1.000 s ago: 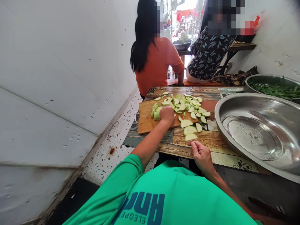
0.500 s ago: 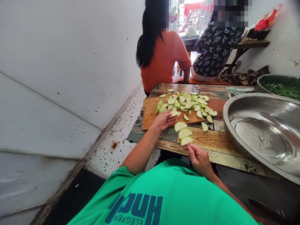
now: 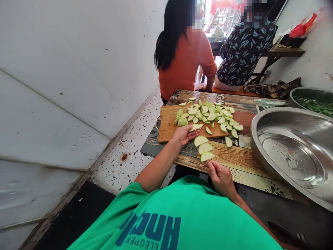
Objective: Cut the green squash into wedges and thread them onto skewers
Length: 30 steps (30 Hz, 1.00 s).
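My right hand (image 3: 221, 177) pinches the near end of a thin skewer (image 3: 197, 134). Three half-round, green-edged zucchini slices (image 3: 206, 148) are threaded along it. Over the near edge of the cutting board, my left hand (image 3: 184, 134) holds another zucchini slice (image 3: 195, 127) between thumb and fingers, close to the skewer's far end. Whether the tip has entered that slice I cannot tell. Many loose cut slices (image 3: 208, 111) lie heaped on the wooden cutting board (image 3: 166, 128), and some have spilled onto the table to its right.
A wide steel basin (image 3: 288, 149) stands on the table (image 3: 241, 161) at right, a bowl of green vegetables (image 3: 312, 102) behind it. Two people, one in an orange top (image 3: 179, 59), one in a patterned shirt (image 3: 240, 53), sit beyond the table. A white wall (image 3: 65, 69) runs along the left.
The view has shifted slightly, so the basin and people appear a little farther right. Both hands keep their holds on the slice and the skewer, with hardly any movement.
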Each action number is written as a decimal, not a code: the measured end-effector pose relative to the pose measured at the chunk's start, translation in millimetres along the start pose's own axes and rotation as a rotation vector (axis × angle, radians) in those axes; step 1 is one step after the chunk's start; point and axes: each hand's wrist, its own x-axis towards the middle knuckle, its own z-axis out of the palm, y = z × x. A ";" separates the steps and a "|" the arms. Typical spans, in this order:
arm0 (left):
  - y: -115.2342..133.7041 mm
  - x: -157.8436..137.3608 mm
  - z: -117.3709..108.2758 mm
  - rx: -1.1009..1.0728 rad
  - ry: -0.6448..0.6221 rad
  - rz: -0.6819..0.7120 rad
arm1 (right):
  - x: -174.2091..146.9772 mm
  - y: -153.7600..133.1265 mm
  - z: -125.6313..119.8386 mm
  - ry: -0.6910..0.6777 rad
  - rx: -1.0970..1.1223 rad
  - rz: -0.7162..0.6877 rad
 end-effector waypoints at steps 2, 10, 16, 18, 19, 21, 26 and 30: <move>-0.1 -0.6 0.6 0.000 -0.005 0.007 | 0.4 1.2 -0.2 -0.003 -0.006 0.007; -1.7 -0.9 3.1 0.005 -0.001 0.029 | 1.4 1.5 -2.5 -0.010 -0.015 0.024; -3.5 0.6 4.2 0.020 -0.005 0.041 | 1.8 1.7 -3.9 0.004 -0.004 0.025; -3.4 0.0 4.9 0.029 -0.008 0.046 | 1.8 1.6 -4.3 -0.001 -0.001 0.025; -3.2 -0.4 5.3 0.033 -0.009 0.047 | 1.8 1.4 -4.4 -0.003 0.001 0.026; -2.8 -1.1 5.8 0.038 -0.007 0.045 | 1.9 0.9 -4.7 -0.001 0.006 0.028; -2.4 -1.8 5.9 0.040 -0.009 0.038 | 1.8 0.5 -4.7 0.010 -0.002 0.022; -2.8 -2.8 6.3 0.037 -0.014 0.045 | 1.5 0.4 -4.4 0.009 -0.009 0.021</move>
